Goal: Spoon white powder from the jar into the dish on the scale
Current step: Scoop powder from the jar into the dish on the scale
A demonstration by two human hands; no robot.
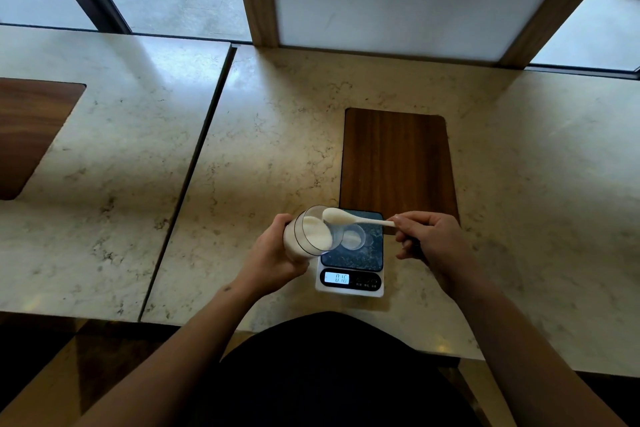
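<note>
Over the scale (349, 282) on the table (277, 149), the left hand (277, 253) grips the tilted jar (308, 234), while the right hand (420, 236) pinches a loaded spoon (337, 216) at the jar's mouth. Below sits the dish (353, 237). Tilting the jar further could spill powder past the dish.

In front of you runs a pale marble-patterned desk (277, 135), glossy with window glare. A dark seam splits it from a second slab of the same stone on your left (104, 149). Set flush into the desk ahead is a dark wood panel (396, 159) with rounded far corners; a similar wood panel (31, 128) sits in the left slab. Directly on the desk, at the near end of the wood panel, rests a white scale (349, 282) with a dark platform and a lit display; the digits are too blurred to be sure of
</note>
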